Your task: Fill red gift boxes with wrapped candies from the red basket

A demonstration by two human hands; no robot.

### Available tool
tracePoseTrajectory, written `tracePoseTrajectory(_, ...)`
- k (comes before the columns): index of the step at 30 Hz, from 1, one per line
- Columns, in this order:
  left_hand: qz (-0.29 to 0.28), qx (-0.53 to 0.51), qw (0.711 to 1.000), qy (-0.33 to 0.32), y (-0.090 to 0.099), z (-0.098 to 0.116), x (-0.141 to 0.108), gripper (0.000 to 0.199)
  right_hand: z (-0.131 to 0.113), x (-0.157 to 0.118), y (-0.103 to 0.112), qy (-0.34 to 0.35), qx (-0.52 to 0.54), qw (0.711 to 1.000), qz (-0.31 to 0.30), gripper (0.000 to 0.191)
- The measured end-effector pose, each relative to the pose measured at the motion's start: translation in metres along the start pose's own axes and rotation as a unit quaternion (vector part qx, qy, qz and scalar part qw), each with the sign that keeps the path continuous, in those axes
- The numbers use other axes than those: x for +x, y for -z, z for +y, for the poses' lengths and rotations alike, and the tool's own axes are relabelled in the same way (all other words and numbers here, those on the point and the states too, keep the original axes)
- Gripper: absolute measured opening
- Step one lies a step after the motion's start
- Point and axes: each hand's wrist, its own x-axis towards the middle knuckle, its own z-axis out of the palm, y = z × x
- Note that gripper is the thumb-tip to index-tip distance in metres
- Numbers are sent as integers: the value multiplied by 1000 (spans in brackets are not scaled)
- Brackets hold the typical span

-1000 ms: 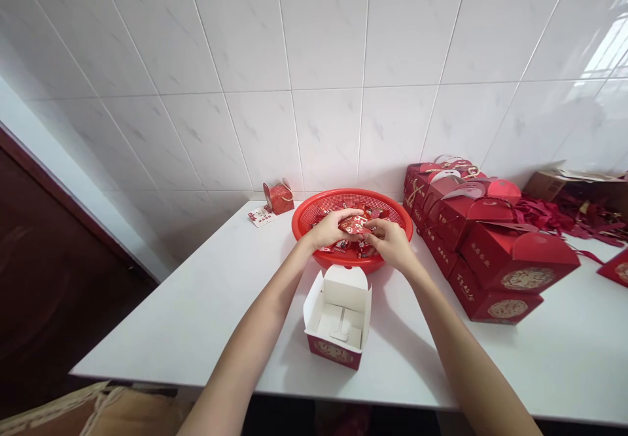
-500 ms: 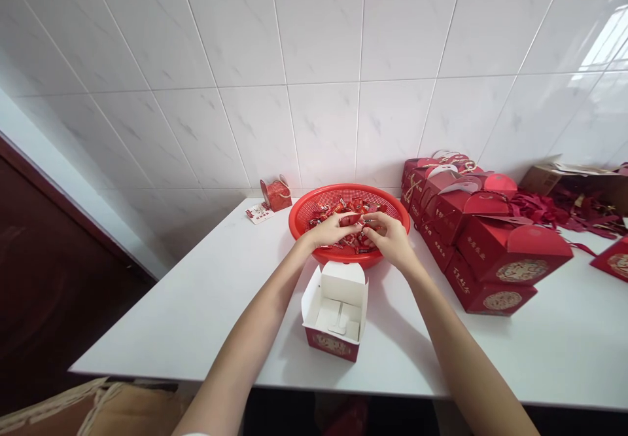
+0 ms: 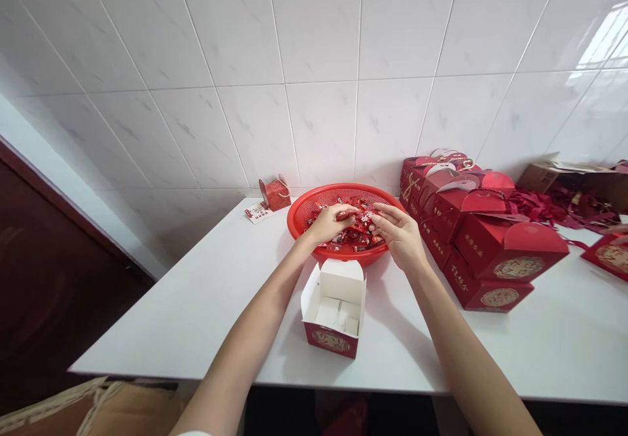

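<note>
Over a red plastic basket (image 3: 304,210) of candies in shiny red wrappers (image 3: 350,243), both of my hands work close together. My left hand (image 3: 332,222) is closed, its thumb and fingers pinching a red-wrapped candy. Fingers bent inward, my right hand (image 3: 401,234) pinches a red and white wrapped candy. An opened gift box (image 3: 331,339), red outside and white inside, stands between my forearms in front of the basket. Its lid flaps are up and its inside shows only white card.
Closed red gift boxes (image 3: 510,249) are stacked to the right. Behind them lie dark red ribbons (image 3: 537,207) and a cardboard box (image 3: 544,175). A small red box (image 3: 275,194) and a printed card (image 3: 258,213) are at the back left. Another red box (image 3: 611,253) is at the right edge.
My hands have drawn slightly apart above the basket, and the right hand has turned with its fingers raised. The red box at the far right has shifted a little; the opened box stays put.
</note>
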Motion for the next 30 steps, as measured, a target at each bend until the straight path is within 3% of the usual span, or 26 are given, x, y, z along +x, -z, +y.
tracePoseTrajectory(3, 28, 130, 990, -51, 1, 5, -3, 15, -1, -1, -4, 0, -3, 1000, 3, 51)
tracePoseTrajectory(9, 126, 217, 964, -84, 1, 6, -8, 22, -2, -5, -9, -64, 0, 998, -26, 45)
tracePoseTrajectory(13, 116, 238, 960, -96, -2, 4, -8, 39, -4, -7, -14, -110, 30, 991, -67, 46)
tracePoseTrajectory(18, 69, 209, 967, -131, -3, 6, -9, 45, 1, -6, -17, -82, 25, 995, -43, 55)
tracePoseTrajectory(23, 40, 136, 979, -144, 1, 11, -13, 50, 7, -2, -15, -48, 6, 999, -4, 50)
tracePoseTrajectory(30, 41, -65, 997, -26, 5, 13, -13, 46, 5, -3, -14, -10, -10, 1000, 9, 40)
